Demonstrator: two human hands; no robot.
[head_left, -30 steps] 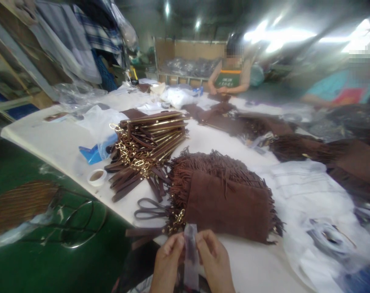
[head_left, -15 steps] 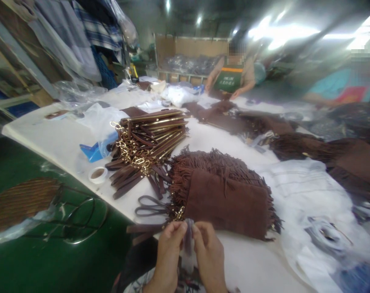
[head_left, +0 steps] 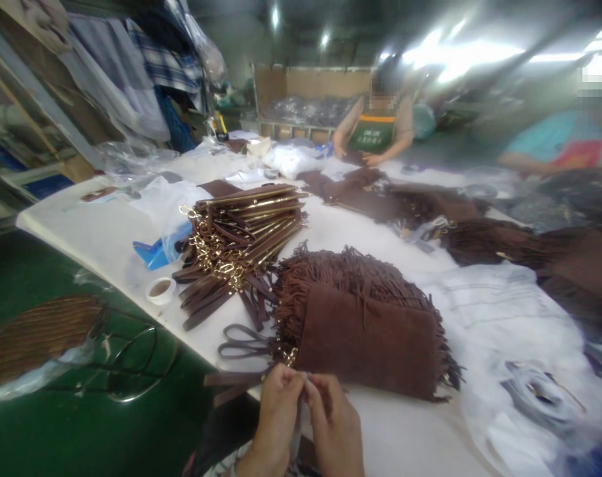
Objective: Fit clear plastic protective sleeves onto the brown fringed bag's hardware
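My left hand [head_left: 277, 414] and my right hand [head_left: 333, 417] meet at the near edge of the table, thumbs and forefingers closed. Between them they pinch a thin, greyish strip [head_left: 297, 430] that hangs down; my fingers cover most of its top, and I cannot make out its exact kind. Just beyond my hands lies a brown fringed suede bag [head_left: 370, 341] on a stack of fringe, with a gold clasp [head_left: 291, 358] at its left corner. A dark looped strap [head_left: 244, 341] and flat brown strips [head_left: 234, 379] lie to the left of my fingers.
A heap of brown straps with gold clips [head_left: 241, 245] lies farther back, beside a small white tub [head_left: 160, 290] and a blue piece [head_left: 154, 253]. White plastic [head_left: 484, 298] covers the right side. A co-worker [head_left: 375, 132] handles brown material across the table. A wicker stool [head_left: 42, 338] stands left.
My hands have come closer together, and their fingertips now almost touch at the strip's top. Less of the strip shows above my fingers. The view has shifted slightly.
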